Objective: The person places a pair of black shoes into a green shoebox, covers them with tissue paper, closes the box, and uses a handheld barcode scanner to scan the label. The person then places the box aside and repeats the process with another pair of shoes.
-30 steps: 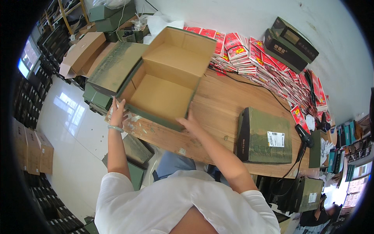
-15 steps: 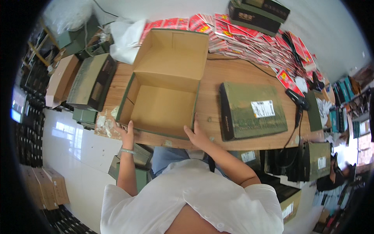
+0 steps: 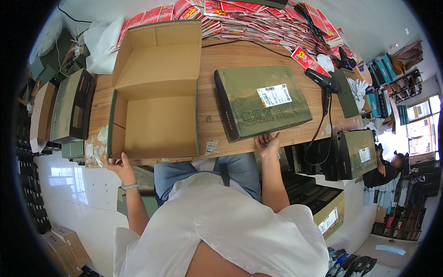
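Note:
An empty brown cardboard box [image 3: 159, 127] with green outer edges lies on the wooden table at the left, its lid folded back. My left hand [image 3: 122, 169] is at its near left corner, thumb and fingers apart around that corner. To the right lies a closed green shoe-type box [image 3: 258, 90] with a white label on top and a dark side. Below its near edge, my right hand [image 3: 267, 146] is turned palm up with the fingers extended and the tips reaching that edge. Whether the fingertips slip under the box cannot be made out.
A heap of red printed packets [image 3: 258, 25] runs along the back. The black hair dryer [image 3: 323, 82] lies at the right, its cord hanging over the table edge. More boxes [image 3: 74, 108] are stacked at the left, others [image 3: 355, 154] at the right. Another person [image 3: 385, 168] is far right.
My right hand has left the open box's right side and moved right to the closed box's near edge. My left hand stays at the open box's corner. The whole view has shifted.

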`<state>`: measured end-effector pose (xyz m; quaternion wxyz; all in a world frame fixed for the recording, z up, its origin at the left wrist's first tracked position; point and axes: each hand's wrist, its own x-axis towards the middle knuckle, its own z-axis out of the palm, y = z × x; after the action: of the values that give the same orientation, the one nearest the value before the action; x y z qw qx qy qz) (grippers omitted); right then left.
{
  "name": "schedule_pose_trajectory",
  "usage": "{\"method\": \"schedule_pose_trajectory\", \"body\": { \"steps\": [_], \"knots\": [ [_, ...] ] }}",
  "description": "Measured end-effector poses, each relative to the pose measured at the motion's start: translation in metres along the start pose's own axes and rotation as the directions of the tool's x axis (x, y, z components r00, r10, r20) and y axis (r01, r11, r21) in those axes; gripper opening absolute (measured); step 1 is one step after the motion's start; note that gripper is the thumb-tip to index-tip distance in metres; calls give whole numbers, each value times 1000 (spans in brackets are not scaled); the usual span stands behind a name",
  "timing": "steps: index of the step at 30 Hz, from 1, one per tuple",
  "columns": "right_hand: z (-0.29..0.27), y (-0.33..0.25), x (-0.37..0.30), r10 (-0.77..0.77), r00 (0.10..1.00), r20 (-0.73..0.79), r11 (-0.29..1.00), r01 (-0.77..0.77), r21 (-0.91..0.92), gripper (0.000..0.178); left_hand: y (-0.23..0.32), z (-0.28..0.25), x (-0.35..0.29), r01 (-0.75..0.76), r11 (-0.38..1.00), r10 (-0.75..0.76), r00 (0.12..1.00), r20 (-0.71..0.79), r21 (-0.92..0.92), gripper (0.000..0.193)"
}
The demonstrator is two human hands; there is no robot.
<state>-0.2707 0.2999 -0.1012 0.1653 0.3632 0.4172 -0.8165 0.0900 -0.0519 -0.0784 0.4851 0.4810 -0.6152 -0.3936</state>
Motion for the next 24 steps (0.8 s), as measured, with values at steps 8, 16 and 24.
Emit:
{"method": "schedule_pose_trajectory", "body": {
  "steps": [8, 16, 24],
  "knots": [
    [2, -33, -27, 101, 995, -11, 993, -100, 62, 38, -9, -3, -12, 25, 998, -17, 988, -152, 49, 73],
    [127, -134, -164, -424, 205, 882, 443, 896, 5, 64, -20, -2, -4, -17, 999, 21, 995, -100, 41, 76],
    [94, -113, -68, -148, 476, 867, -384, 780, -493, 64, 13, 9, -15, 80, 995, -84, 992, -89, -56, 79]
  ]
}}
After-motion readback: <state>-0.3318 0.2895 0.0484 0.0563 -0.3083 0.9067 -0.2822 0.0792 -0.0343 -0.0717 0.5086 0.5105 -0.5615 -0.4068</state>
